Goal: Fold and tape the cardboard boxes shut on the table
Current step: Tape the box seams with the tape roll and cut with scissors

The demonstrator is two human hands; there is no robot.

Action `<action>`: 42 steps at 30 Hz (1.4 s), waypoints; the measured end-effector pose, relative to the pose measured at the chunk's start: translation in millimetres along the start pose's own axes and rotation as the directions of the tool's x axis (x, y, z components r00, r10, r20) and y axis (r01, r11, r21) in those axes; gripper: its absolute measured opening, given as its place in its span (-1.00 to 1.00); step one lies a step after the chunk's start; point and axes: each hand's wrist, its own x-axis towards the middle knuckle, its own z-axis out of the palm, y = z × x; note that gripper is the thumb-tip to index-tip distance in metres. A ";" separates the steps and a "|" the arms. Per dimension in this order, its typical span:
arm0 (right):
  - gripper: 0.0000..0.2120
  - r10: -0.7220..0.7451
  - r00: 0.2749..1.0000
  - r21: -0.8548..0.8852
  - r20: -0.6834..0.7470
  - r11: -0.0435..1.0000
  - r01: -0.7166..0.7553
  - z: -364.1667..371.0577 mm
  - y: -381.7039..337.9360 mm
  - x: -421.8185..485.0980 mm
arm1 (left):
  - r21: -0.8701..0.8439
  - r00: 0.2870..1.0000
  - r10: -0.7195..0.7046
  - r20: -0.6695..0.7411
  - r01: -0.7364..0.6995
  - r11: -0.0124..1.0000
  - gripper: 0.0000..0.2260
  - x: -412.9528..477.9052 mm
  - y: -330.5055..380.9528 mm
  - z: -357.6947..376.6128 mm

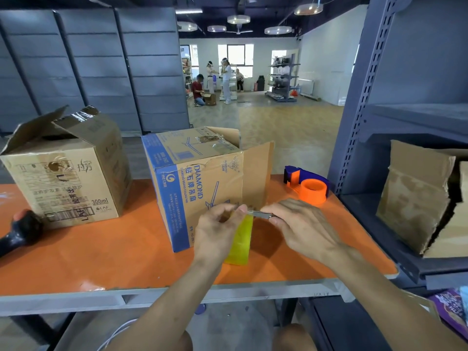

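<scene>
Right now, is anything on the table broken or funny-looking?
Yes. The blue-and-brown box has a creased, ragged top edge and its side flap sticks open. The brown box beside it is open on top, with old crinkled tape stuck on.

Left of the grip stand grey metal shelving panels (101,72); far beyond it, bright windows (235,59), round ceiling lamps (278,29).
</scene>
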 end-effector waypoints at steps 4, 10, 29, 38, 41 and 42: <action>-0.77 -0.042 0.999 -0.049 -0.035 0.998 0.040 -2.3 -0.4 1.7 | 0.054 0.999 -0.010 -0.034 0.012 0.998 -0.91 0.5 -0.9 0.9; -0.81 -0.009 1.000 0.122 0.028 0.993 0.006 10.4 5.0 9.1 | 0.137 0.999 0.038 0.035 -0.042 0.990 -0.58 -8.0 0.1 -5.7; -0.73 0.113 0.967 0.029 0.228 0.992 -0.123 9.5 44.0 -16.6 | 0.603 0.941 0.297 0.163 -0.334 0.725 -0.57 -21.4 -1.5 38.9; -0.87 0.083 0.984 0.155 0.160 0.982 -0.109 18.8 21.9 -4.3 | -0.156 0.997 0.014 0.079 -0.002 0.988 -0.62 -32.5 -0.7 24.6; -0.79 0.092 0.979 0.155 0.180 0.980 -0.121 16.1 17.9 1.3 | -0.202 0.996 0.033 0.086 -0.015 0.979 -0.56 -38.7 -4.0 23.0; -0.75 0.099 0.977 0.155 0.191 0.979 -0.130 15.0 17.2 2.2 | -0.192 0.994 0.064 0.088 -0.046 0.980 -0.54 -40.2 -4.7 21.8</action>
